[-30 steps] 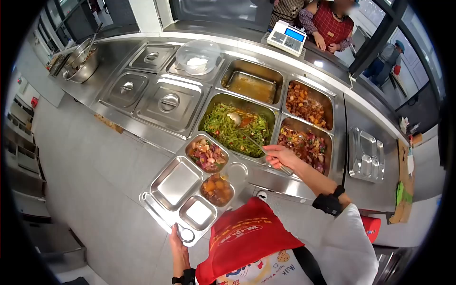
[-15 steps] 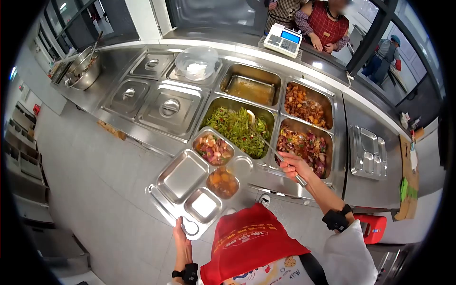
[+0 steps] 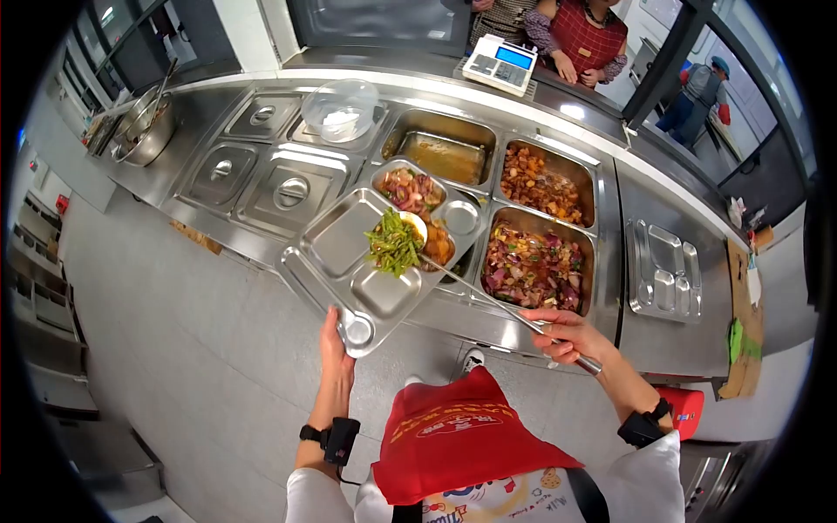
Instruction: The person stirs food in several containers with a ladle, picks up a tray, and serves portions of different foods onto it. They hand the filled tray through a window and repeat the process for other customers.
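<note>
My left hand (image 3: 335, 350) grips the near corner of a steel compartment tray (image 3: 336, 237), held out over the counter's front edge. Reddish onion-like pieces (image 3: 408, 190) fill one of its compartments, and orange chunks (image 3: 440, 247) lie in another. My right hand (image 3: 568, 336) is closed round the long handle of a ladle (image 3: 488, 295). Its bowl, heaped with chopped green vegetables (image 3: 392, 244), is above the middle of the tray. The tray hides most of the food pan behind it.
Pans of diced brown food (image 3: 536, 185) and onion mix (image 3: 534, 268) stand at the right, near stacked trays (image 3: 667, 270). Lidded pans (image 3: 290, 193) are at the left. A digital scale (image 3: 500, 65) sits on the ledge, with people beyond.
The tray has moved forward and up, over the green-vegetable pan. The ladle has risen out of that pan with a load of greens and is now above the tray.
</note>
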`<control>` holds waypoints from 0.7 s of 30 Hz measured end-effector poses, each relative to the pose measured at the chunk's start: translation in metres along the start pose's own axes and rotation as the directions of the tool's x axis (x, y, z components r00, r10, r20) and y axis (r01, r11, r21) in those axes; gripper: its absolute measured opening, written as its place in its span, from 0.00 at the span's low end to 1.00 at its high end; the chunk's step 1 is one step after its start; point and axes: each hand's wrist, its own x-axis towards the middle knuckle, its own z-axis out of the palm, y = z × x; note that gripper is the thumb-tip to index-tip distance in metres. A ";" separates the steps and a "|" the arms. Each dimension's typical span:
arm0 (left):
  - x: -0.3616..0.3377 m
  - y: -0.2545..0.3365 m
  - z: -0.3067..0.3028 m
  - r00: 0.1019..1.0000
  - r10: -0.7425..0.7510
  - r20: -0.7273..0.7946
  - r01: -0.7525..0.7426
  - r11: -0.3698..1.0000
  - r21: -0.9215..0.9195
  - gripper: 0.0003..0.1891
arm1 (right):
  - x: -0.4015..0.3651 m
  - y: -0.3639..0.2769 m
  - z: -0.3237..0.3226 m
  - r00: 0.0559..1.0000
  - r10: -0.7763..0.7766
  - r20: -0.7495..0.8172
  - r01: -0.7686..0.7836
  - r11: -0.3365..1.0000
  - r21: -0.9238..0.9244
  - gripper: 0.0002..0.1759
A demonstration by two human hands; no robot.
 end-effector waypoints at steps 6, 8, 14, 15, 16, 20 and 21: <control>0.038 -0.025 0.079 0.998 -0.055 0.016 0.055 0.998 0.035 0.19 | 0.003 0.026 -0.045 0.964 -0.264 -0.010 0.213 0.799 -0.563 0.28; 0.047 -0.035 0.111 0.994 -0.075 0.078 0.071 0.996 0.055 0.24 | 0.007 0.035 -0.071 0.884 -0.466 0.029 0.319 0.557 -0.767 0.29; 0.086 -0.081 0.188 0.965 -0.039 0.260 0.025 0.998 0.056 0.18 | -0.007 0.001 -0.126 0.460 -0.847 0.267 0.478 -0.017 -0.878 0.28; 0.090 -0.090 0.203 0.969 -0.015 0.247 0.008 0.999 0.032 0.17 | -0.017 -0.006 -0.134 0.535 -0.833 0.143 0.480 0.160 -0.862 0.28; 0.084 -0.092 0.221 0.963 -0.011 0.270 -0.008 0.998 0.068 0.15 | -0.037 -0.012 -0.141 0.614 -0.789 0.032 0.463 0.326 -0.824 0.28; 0.096 -0.103 0.294 0.973 -0.033 0.230 0.006 0.993 0.114 0.16 | -0.106 -0.006 -0.213 0.706 -0.694 -0.141 0.453 0.596 -0.664 0.27; 0.110 -0.106 0.307 0.969 -0.026 0.245 0.001 0.995 0.103 0.17 | -0.115 0.006 -0.235 0.735 -0.657 -0.167 0.397 0.617 -0.680 0.26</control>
